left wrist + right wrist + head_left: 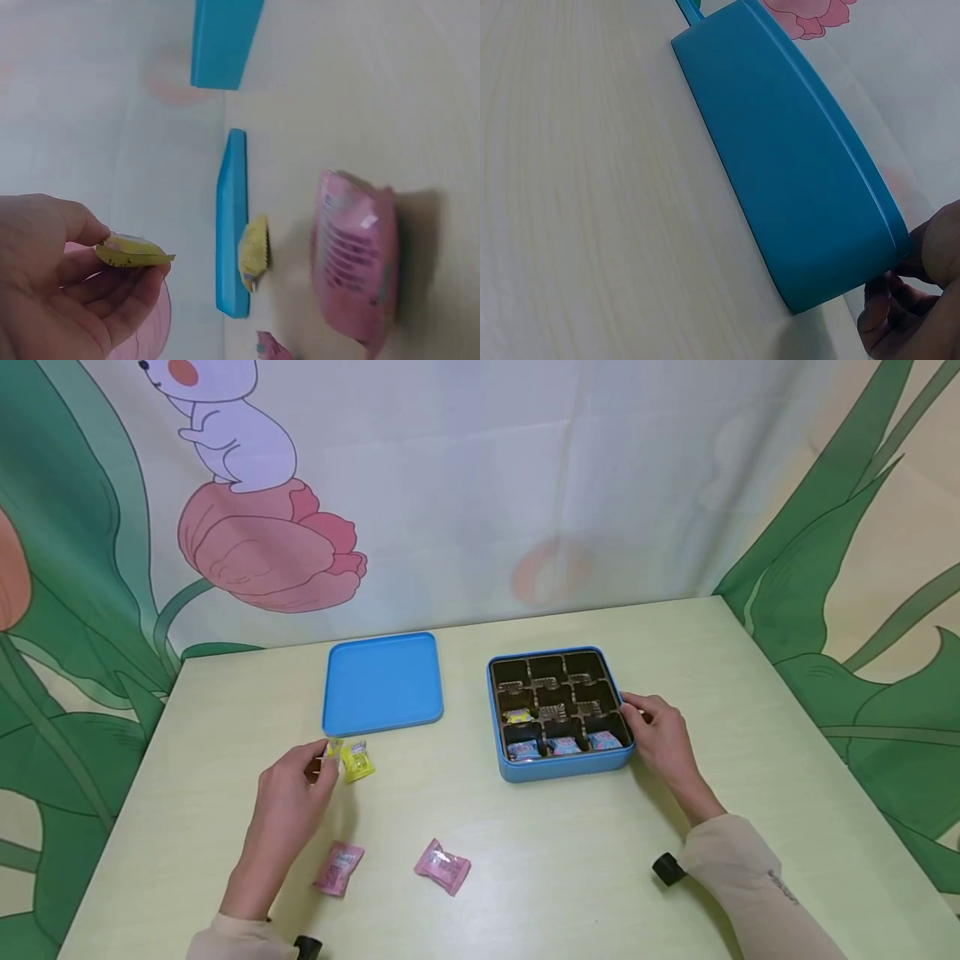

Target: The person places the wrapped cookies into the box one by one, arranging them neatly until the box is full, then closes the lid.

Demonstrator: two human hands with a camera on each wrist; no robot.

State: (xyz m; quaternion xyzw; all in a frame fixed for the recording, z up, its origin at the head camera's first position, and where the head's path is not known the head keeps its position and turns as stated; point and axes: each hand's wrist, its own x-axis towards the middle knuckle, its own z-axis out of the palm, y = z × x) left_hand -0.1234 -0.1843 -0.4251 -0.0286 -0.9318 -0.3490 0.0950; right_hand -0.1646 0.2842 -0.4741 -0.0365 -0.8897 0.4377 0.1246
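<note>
Between thumb and fingers, my left hand pinches a small yellow wrapped candy, held above the table. Just beyond it in the head view, a second yellow candy lies near the blue lid. My right hand grips the right side of a blue box, its thumb at the rim and its other fingers curled by the side wall. Dark dividers split the box into several compartments. Blue candies fill the front row, and one yellow candy sits in the middle row's left compartment.
The flat blue lid lies left of the box, towards the table's back edge. Nearer the front are two pink candies, one on the left and one to its right. A printed curtain hangs behind the table.
</note>
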